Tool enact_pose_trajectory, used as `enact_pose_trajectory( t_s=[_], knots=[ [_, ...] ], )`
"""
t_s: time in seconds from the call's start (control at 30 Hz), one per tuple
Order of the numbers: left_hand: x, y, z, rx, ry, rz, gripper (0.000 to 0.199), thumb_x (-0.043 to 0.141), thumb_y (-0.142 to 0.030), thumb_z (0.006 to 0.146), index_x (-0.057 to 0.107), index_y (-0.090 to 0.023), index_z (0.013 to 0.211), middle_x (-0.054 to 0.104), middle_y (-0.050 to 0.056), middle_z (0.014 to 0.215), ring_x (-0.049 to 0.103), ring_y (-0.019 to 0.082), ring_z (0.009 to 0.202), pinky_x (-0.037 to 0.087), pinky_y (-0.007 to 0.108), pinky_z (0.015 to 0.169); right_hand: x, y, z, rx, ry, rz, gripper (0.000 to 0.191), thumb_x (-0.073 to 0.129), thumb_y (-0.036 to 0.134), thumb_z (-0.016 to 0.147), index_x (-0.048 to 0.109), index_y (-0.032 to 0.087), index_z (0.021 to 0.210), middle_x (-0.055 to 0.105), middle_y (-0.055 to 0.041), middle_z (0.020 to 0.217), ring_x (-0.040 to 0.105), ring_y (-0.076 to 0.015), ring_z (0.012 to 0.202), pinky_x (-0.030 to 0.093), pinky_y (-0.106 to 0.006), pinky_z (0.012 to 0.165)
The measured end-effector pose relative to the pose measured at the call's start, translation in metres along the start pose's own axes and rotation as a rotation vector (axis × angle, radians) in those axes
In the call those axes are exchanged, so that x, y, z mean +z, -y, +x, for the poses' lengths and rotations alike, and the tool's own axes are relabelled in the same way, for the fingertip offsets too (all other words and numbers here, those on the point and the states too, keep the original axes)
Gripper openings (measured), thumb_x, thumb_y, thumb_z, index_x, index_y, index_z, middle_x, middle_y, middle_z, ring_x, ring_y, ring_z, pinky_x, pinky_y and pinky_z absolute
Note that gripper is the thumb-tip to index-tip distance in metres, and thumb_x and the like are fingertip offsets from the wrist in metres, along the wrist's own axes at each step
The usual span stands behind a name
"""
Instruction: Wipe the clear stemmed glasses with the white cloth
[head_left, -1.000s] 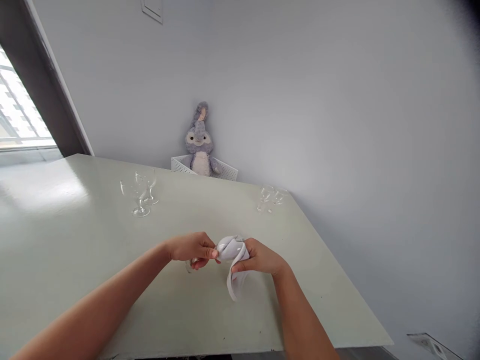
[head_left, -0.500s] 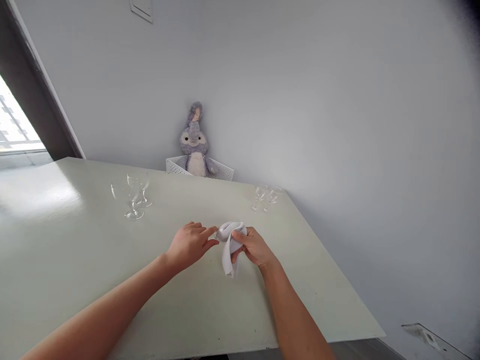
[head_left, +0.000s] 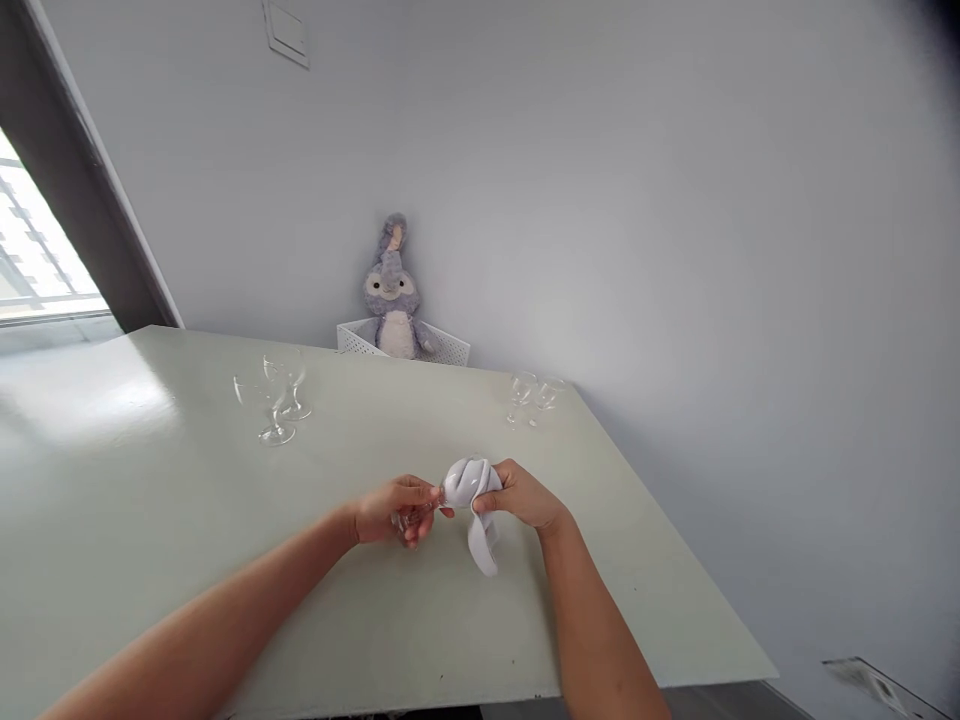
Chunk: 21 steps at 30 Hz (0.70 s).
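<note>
Hands meet over the near middle of the pale green table (head_left: 150,480). Left hand (head_left: 394,508) is closed on a small clear glass (head_left: 409,518), mostly hidden by its fingers. Right hand (head_left: 519,495) grips a white cloth (head_left: 469,490) bunched against the glass, one tail hanging to the tabletop. Two stemmed glasses (head_left: 276,400) stand far left, two more (head_left: 531,396) far right, near a plush rabbit (head_left: 391,292) in a white basket (head_left: 450,347).

On the table (head_left: 150,480), two glasses (head_left: 274,395) stand at the left and two small glasses (head_left: 531,396) at the right. Behind its far edge, a plush rabbit (head_left: 391,292) sits in a basket (head_left: 450,348).
</note>
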<state>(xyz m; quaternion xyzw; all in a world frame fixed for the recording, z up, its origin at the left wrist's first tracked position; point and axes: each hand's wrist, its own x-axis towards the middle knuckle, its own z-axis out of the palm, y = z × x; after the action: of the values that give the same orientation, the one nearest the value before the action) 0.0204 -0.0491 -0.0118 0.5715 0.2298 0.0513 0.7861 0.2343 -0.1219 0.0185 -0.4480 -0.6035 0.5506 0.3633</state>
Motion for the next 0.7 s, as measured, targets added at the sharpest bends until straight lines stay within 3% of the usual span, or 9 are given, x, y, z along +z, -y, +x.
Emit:
enact_pose_trajectory(
  t_s=[0.13,0.23,0.3,0.37,0.47,0.7],
  knots=[
    [0.000,-0.002,0.001,0.125,-0.197,0.321,0.042,0.046,-0.052,0.077,0.062,-0.014,0.081,0.057,0.003,0.061,0.050,0.011,0.051,0.038,0.023,0.048,-0.003,-0.011,0.006,0.039,-0.046,0.054,0.029,0.068,0.039,0.063,0.063,0.012,0.070,0.059,0.0002,0.057,0.057,-0.0151,0.049,0.044,-0.026,0.049],
    [0.000,0.002,0.003,0.335,-0.490,0.763,0.038,0.046,-0.048,0.078,0.060,-0.020,0.100,0.062,0.004,0.082,0.055,0.015,0.073,0.042,0.028,0.065,-0.005,-0.018,0.011,0.040,-0.130,0.110,0.029,0.068,0.039,0.065,0.063,0.011,0.072,0.061,-0.0016,0.055,0.059,-0.0164,0.049,0.046,-0.027,0.048],
    [0.000,0.006,0.003,0.490,-0.611,1.110,0.037,0.049,-0.042,0.079,0.054,-0.024,0.111,0.061,0.005,0.092,0.053,0.019,0.086,0.041,0.033,0.076,-0.006,-0.021,0.014,0.030,-0.191,0.170,0.029,0.067,0.038,0.066,0.064,0.011,0.074,0.062,-0.0022,0.055,0.059,-0.0167,0.048,0.047,-0.028,0.047],
    [-0.002,0.008,0.003,0.605,-0.648,1.374,0.040,0.051,-0.037,0.079,0.049,-0.024,0.116,0.060,0.006,0.099,0.050,0.022,0.094,0.037,0.037,0.083,-0.005,-0.023,0.017,0.015,-0.237,0.234,0.028,0.067,0.038,0.066,0.064,0.011,0.075,0.061,-0.0022,0.054,0.058,-0.0161,0.047,0.048,-0.028,0.046],
    [-0.005,0.009,0.004,0.693,-0.717,1.585,0.039,0.052,-0.031,0.080,0.048,-0.024,0.117,0.059,0.008,0.103,0.048,0.023,0.098,0.034,0.040,0.085,-0.001,-0.026,0.021,0.000,-0.287,0.323,0.029,0.068,0.039,0.066,0.065,0.011,0.074,0.061,-0.0021,0.054,0.057,-0.0145,0.045,0.048,-0.027,0.044],
    [-0.011,0.007,0.009,0.729,-0.817,1.738,0.025,0.044,-0.025,0.085,0.054,-0.021,0.107,0.062,0.006,0.080,0.049,0.022,0.091,0.030,0.038,0.081,0.014,-0.040,0.033,0.054,-0.325,0.538,0.030,0.070,0.040,0.064,0.063,0.011,0.069,0.060,-0.0005,0.051,0.052,-0.0101,0.038,0.044,-0.022,0.038]
  ],
)
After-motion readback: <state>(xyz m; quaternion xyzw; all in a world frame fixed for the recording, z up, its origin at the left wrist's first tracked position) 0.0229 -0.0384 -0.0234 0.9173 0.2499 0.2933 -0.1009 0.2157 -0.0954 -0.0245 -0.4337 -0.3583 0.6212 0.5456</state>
